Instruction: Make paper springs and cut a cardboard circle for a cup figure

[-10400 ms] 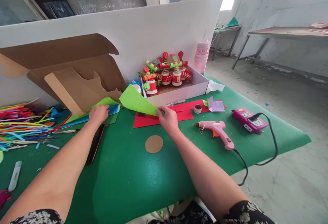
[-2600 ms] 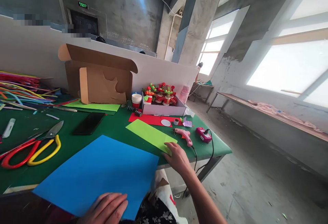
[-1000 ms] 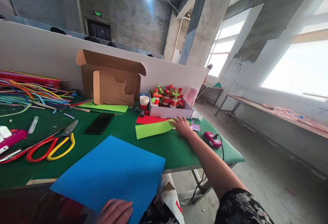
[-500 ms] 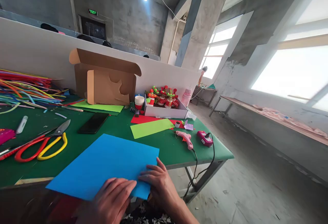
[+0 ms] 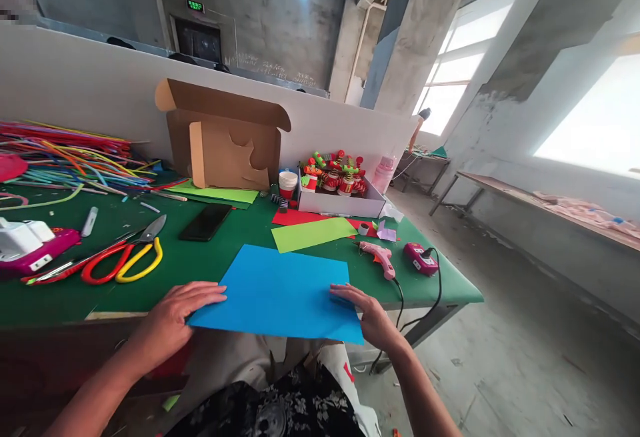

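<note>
A blue sheet of paper (image 5: 285, 293) lies over the front edge of the green table, its near part jutting out above my lap. At its left edge my left hand (image 5: 183, 307) grips it, fingers on top and the thumb hidden below. My right hand (image 5: 367, 313) holds the right edge in the same way, fingertips on the upper face. Behind the sheet lies a light green paper strip (image 5: 313, 235), partly over red paper (image 5: 295, 217). Scissors with red and yellow handles (image 5: 133, 257) rest to the left of the sheet.
A pink glue gun (image 5: 379, 258) and a magenta power strip (image 5: 420, 259) with cables are at the right. Further back are a phone (image 5: 206, 221), paper cups (image 5: 287, 183), a white box of red-green figures (image 5: 340, 205), a cardboard box (image 5: 230, 150) and colourful pipe cleaners (image 5: 75, 157).
My left hand has moved from the sheet's near edge out to its left edge. My right hand has shifted to the right edge. The blue sheet has turned squarer to me, and the view has shifted.
</note>
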The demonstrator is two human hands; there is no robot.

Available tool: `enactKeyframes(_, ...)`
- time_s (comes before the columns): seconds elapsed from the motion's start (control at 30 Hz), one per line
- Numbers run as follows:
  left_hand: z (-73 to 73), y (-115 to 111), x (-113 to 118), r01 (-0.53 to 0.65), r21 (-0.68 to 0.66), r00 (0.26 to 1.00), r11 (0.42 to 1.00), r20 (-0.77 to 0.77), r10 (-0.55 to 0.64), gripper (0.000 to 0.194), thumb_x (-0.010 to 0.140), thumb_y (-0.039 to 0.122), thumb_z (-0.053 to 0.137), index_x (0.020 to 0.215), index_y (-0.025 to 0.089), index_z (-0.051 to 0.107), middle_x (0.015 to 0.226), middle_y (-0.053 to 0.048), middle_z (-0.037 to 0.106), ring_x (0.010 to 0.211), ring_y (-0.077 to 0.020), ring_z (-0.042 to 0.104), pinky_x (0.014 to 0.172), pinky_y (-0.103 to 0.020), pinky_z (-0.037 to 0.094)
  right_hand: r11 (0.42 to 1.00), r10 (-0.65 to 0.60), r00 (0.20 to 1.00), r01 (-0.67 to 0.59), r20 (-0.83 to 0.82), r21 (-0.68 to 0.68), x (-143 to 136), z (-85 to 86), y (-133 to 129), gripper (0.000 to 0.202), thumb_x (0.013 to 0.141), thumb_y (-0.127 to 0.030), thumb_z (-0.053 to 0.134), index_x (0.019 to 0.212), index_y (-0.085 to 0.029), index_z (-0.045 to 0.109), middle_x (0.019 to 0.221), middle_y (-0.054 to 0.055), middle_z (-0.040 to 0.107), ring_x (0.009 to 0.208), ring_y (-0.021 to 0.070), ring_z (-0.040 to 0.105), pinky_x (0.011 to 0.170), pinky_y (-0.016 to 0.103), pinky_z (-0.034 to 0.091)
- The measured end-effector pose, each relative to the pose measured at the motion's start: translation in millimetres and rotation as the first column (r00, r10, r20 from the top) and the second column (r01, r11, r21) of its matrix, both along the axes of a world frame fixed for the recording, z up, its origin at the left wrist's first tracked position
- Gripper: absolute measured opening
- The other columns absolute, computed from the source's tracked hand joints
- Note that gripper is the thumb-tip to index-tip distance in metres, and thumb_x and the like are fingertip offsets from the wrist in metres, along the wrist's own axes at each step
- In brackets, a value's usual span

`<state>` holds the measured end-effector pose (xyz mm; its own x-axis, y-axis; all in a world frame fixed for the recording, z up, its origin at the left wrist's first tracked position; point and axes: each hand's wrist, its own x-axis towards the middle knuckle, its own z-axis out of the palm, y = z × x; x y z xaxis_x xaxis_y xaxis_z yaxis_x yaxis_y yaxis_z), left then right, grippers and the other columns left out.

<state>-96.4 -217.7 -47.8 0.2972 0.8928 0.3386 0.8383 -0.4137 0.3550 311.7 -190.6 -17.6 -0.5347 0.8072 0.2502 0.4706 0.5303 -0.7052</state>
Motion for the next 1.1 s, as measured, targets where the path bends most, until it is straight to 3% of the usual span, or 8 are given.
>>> enactKeyframes(0.23, 12.8, 8, -10, 0.098, 0.005, 0.984, 0.995, 0.150, -0.098, 0.047, 0.077, 0.006, 0.037, 0.095, 0.031, 0.073, 0.119, 0.003, 0.073, 0.128, -0.0177, 0.055, 0.107, -0.035, 0.044, 0.994, 0.111, 0.992, -0.110, -0.066, 0.009, -1, 3.9, 3, 0.034, 0.100, -0.042, 0.045, 0.114, -0.027, 0.073, 0.124, 0.008, 0.070, 0.125, 0.0243, 0.059, 0.116, 0.052, 0.034)
enactKeyframes(0.4, 14.8, -9, -7, 0.177, -0.097, 0.965, 0.979, 0.213, -0.154, 0.031, 0.093, 0.029, 0.039, 0.100, 0.028, 0.069, 0.124, -0.002, 0.070, 0.131, -0.0202, 0.052, 0.109, -0.038, 0.042, 0.995, 0.103, 0.994, -0.103, -0.041, -0.004, -3, 5.7, 1, 0.034, 0.098, -0.045, 0.049, 0.112, -0.025, 0.073, 0.119, 0.008, 0.072, 0.125, 0.0243, 0.059, 0.116, 0.050, 0.034)
enactKeyframes(0.57, 15.6, 8, 7, -0.148, -0.191, 0.924, 0.970, 0.322, 0.204, 0.043, 0.091, 0.054, 0.036, 0.097, 0.025, 0.067, 0.094, -0.003, 0.075, 0.100, -0.0235, 0.068, 0.085, -0.028, 0.054, 0.983, -0.180, 0.983, 0.181, -0.039, 0.021, -12, 2.2, -1, 0.043, 0.093, -0.054, 0.046, 0.081, -0.021, 0.071, 0.077, 0.006, 0.071, 0.082, 0.0237, 0.068, 0.079, 0.036, 0.055)
enactKeyframes(0.67, 19.2, 27, 17, -0.270, -0.171, 0.889, 0.948, 0.333, 0.314, 0.041, 0.087, 0.055, 0.035, 0.083, 0.023, 0.061, 0.081, -0.004, 0.071, 0.084, -0.0221, 0.066, 0.074, -0.026, 0.053, 0.896, -0.439, 0.895, 0.443, -0.078, 0.041, -19, -3.0, 2, 0.053, 0.090, -0.062, 0.040, 0.055, -0.022, 0.042, 0.050, -0.004, 0.041, 0.049, 0.0126, 0.043, 0.049, 0.024, 0.037)
enactKeyframes(0.8, 32.2, 42, 37, -0.356, -0.128, 0.919, 0.926, 0.134, 0.372, 0.033, 0.091, 0.044, 0.030, 0.076, 0.023, 0.051, 0.068, -0.001, 0.063, 0.064, -0.0181, 0.060, 0.061, -0.025, 0.045, 0.809, -0.579, 0.805, 0.587, -0.128, 0.029, -29, -4.9, 13, 0.054, 0.086, -0.066, 0.038, 0.058, -0.023, 0.023, 0.053, -0.006, 0.023, 0.050, 0.0095, 0.025, 0.045, 0.022, 0.023)
enactKeyframes(0.9, 44.1, 41, 57, -0.493, -0.119, 0.866, 0.862, -0.165, 0.472, 0.035, 0.097, 0.033, 0.025, 0.091, 0.022, 0.057, 0.070, -0.005, 0.068, 0.067, -0.0224, 0.066, 0.055, -0.026, 0.037, 0.787, -0.610, 0.790, 0.613, -0.062, 0.066, -33, -4.6, 19, 0.050, 0.085, -0.060, 0.042, 0.057, -0.023, 0.023, 0.052, -0.006, 0.024, 0.050, 0.0105, 0.026, 0.049, 0.023, 0.031)
enactKeyframes(1.0, 50.0, 29, 72, -0.536, -0.095, 0.800, 0.839, -0.373, 0.470, 0.040, 0.099, 0.027, 0.023, 0.107, 0.018, 0.061, 0.077, -0.012, 0.073, 0.073, -0.0284, 0.070, 0.053, -0.029, 0.037, 0.767, -0.632, 0.774, 0.616, 0.040, 0.179, -34, -5.5, 17, 0.039, 0.084, -0.043, 0.049, 0.056, -0.023, 0.031, 0.050, -0.006, 0.033, 0.051, 0.0121, 0.035, 0.073, 0.030, 0.046)
enactKeyframes(1.1, 48.9, 15, 77, -0.477, -0.041, 0.800, 0.878, -0.434, 0.414, 0.043, 0.098, 0.022, 0.022, 0.108, 0.014, 0.064, 0.078, -0.015, 0.074, 0.076, -0.0311, 0.071, 0.058, -0.033, 0.043, 0.750, -0.649, 0.747, 0.596, 0.147, 0.287, -34, -5.4, 11, 0.026, 0.082, -0.032, 0.054, 0.060, -0.022, 0.046, 0.055, -0.003, 0.048, 0.061, 0.0161, 0.049, 0.092, 0.037, 0.043)
